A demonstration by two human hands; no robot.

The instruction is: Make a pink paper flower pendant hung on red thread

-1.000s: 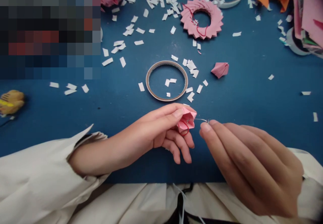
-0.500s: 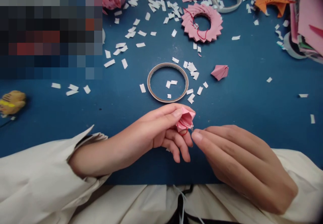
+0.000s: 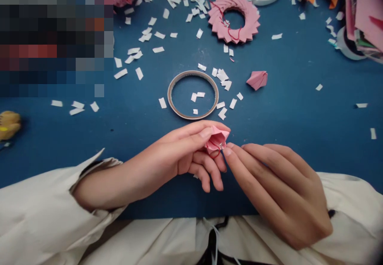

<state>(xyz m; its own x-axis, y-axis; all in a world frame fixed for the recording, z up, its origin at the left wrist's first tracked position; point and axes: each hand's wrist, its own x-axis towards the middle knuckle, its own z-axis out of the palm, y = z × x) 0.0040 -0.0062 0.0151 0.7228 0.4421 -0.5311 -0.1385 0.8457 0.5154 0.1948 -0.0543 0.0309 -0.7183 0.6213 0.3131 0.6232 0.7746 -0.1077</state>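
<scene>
On blue surface [image 3: 143, 113], strewn w/ white bits [image 3: 162, 103]; tape ring [image 3: 193, 117] just beyond hands, pink paper bud [image 3: 257, 80] off to R, pink pleated ring [image 3: 253, 18] farther back. Held above nr edge: pink folded piece [image 3: 218, 136], open side in view, red thread [image 3: 219, 152] looping at lower rim. L hand [image 3: 188, 147]: pinching paper btwn thumb & fingers, lower fingers loosely curled. R hand [image 3: 278, 189]: thumb & fingertip pressed together by tiny shiny bit [image 3: 221, 145] at paper's rim; exact grip too small to tell. To do it well, keep L pinch steady but light, so as not to crush folds; leave opening turned up for a clear look inside. Work R fingertips in short, straight moves; avoid sideways tugs, prob. likely to tear paper. Keep loop slack, untwisted, clear of fingertips.
</scene>
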